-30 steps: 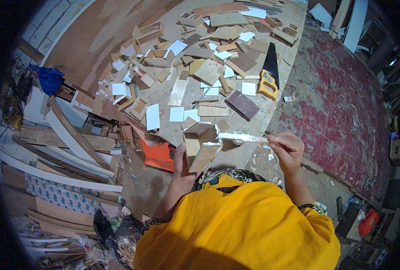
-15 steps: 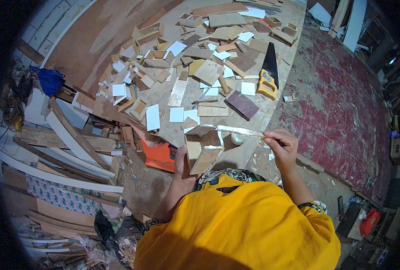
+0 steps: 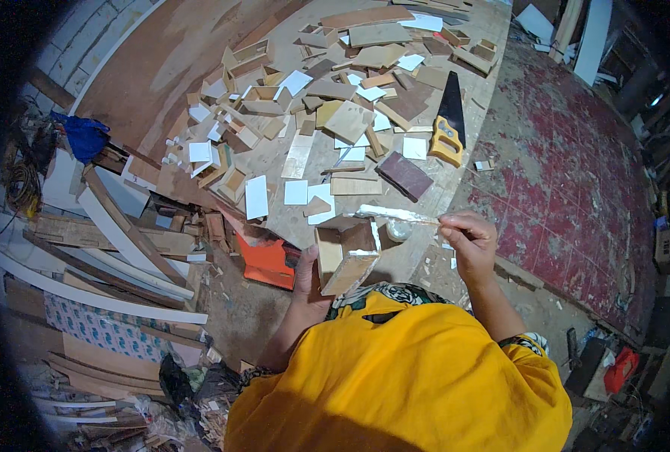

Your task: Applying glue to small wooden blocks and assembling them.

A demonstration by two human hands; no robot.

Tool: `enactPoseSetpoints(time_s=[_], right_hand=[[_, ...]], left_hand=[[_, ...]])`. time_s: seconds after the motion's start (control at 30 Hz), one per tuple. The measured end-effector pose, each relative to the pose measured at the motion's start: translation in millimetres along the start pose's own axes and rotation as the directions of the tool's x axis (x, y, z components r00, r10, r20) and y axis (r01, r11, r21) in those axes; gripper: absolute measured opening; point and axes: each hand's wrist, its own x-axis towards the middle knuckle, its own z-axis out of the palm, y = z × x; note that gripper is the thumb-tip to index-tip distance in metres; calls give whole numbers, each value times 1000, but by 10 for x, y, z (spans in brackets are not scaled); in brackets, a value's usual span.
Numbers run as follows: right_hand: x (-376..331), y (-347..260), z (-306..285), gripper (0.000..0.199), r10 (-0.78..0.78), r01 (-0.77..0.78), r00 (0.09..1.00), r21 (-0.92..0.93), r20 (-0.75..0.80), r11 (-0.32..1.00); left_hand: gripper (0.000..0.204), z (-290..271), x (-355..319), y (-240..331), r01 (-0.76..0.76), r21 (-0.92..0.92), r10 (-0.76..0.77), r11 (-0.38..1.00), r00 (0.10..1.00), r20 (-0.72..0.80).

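My left hand grips a small open wooden box by its left side, close to my body; its thumb shows and its other fingers are hidden. White paste lies along the box's right and upper edges. Pinched in my right hand is a thin stick thickly coated with white paste. Its coated end reaches left over the box's far edge; whether it touches, I cannot tell. Just beyond the box, a small clear container sits on the table, partly behind the stick.
Wood offcuts and small box frames cover the worktable. A handsaw with a yellow handle lies at its right edge. White square pieces lie nearer me. An orange object stands below the table's left corner; curved boards are stacked left.
The box has turned slightly and shifted a little right, showing more of its inside. The stick's coated end has moved slightly left and up over the box's far edge.
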Motion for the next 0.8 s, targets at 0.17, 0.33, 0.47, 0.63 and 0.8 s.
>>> enactPoseSetpoints(time_s=[0.17,0.33,0.47,0.63,0.8], right_hand=[[-10,4,60,14,9,-10,999,25,37,1000],[-30,20,102,15,12,-16,999,99,42,995],[-27,60,128,14,-12,10,999,64,31,998],[-58,75,41,16,41,-44,997,56,67,997],[-59,84,-52,16,20,-23,997,44,69,999]], left_hand=[[63,29,-11,-4,52,7,-52,999,997,48],[64,22,-17,-29,52,-6,-52,999,998,41],[64,15,-12,-51,55,-17,-54,998,998,37],[65,4,-17,-67,54,-32,-53,998,998,29],[66,49,-11,-56,29,-1,-29,1000,999,14]])
